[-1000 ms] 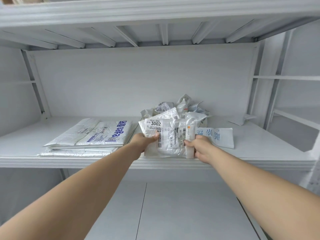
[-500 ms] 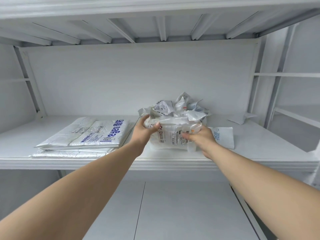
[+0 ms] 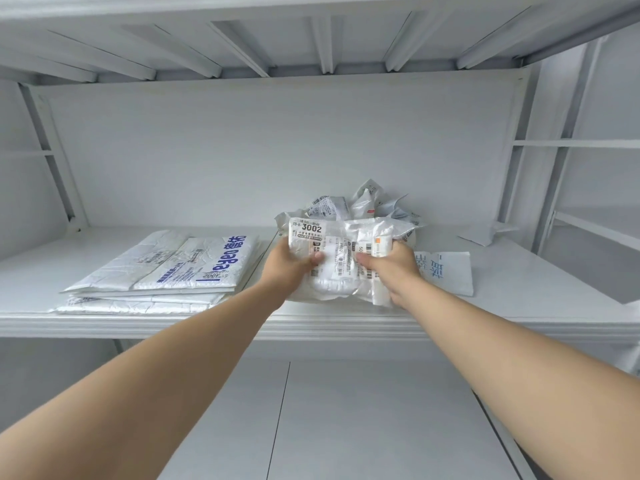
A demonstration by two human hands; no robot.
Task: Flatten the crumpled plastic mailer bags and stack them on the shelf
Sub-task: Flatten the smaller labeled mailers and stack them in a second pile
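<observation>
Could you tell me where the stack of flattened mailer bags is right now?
The flattened stack lies on the left part of the shelf, near its front edge, left of the left hand.

The shipping label (image 3: 311,233) on the crumpled mailer (image 3: 341,261) reads "3002", with barcodes beneath. The top bag of the flat stack (image 3: 194,263) carries blue lettering, "eyen". Other print is too small to read.

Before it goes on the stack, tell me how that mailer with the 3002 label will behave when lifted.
The labelled mailer, held by the left hand and right hand, looks thin and wrinkled, so it will probably flop and sag where unsupported. It seems empty, likely very light. Its glossy plastic may slide on the flattened stack, so press it down.
</observation>
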